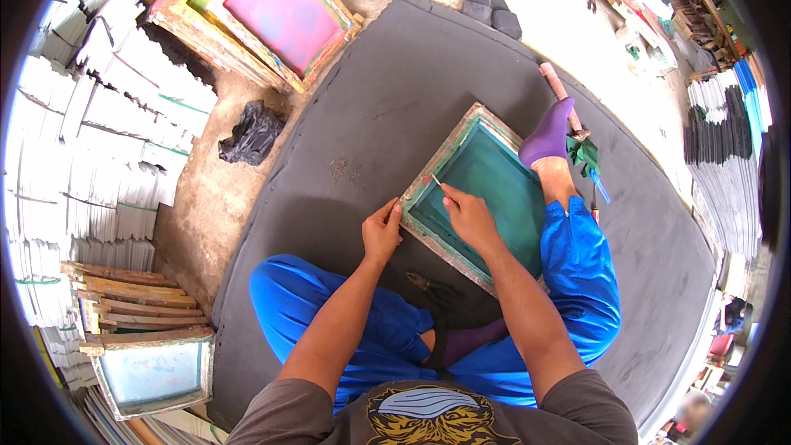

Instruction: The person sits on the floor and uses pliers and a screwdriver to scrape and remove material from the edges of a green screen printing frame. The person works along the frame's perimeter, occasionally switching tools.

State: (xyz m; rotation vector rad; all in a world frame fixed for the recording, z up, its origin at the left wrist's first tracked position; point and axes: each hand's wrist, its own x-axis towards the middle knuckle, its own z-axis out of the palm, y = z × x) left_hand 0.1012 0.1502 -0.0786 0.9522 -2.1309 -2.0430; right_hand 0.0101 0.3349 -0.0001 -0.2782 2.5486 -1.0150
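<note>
- Centre, just toward 3 o'c: a rectangular, paint-streaked wooden frame (449, 251) w/ teal-green mesh (498, 185), tilted corner-on, lying on a big dark-grey mat (362, 107).
- Left hand (382, 232) (LH) at the frame's 9 o'c corner! Fingers curled, thumb up against the wood; how firm the grip is, can't tell.
- Right hand (471, 218) (RH) over the mesh, fist closed, thumb & forefinger pinching a thin pale-tipped tool (437, 182), mostly hidden in the fist. Tip's at the frame's 10 o'c side, near a small red mark (426, 180).
- 2 o'c: right foot in a purple sock (547, 136) up against the frame's edge, bright-blue trouser leg (581, 284) below it.
- Just past the foot: a tool w/ a pinkish cylindrical handle (554, 80), dark-green scraps (584, 155) & a slim blue plastic piece (601, 186).
- 5 o'c, below the frame: dark metal pliers (432, 285), on the mat betw. the legs.
- 1 o'c, far edge: dark-grey slippers (492, 11), side by side.
- 11 o'c: a pile of colourful wooden frames, top one w/ pink mesh (284, 12); crumpled black plastic bag (252, 133) at 10.
- 9 o'c: tall stacks of white sheets (91, 148); 8 o'c, a wooden frame w/ pale-blue mesh (156, 372).
</note>
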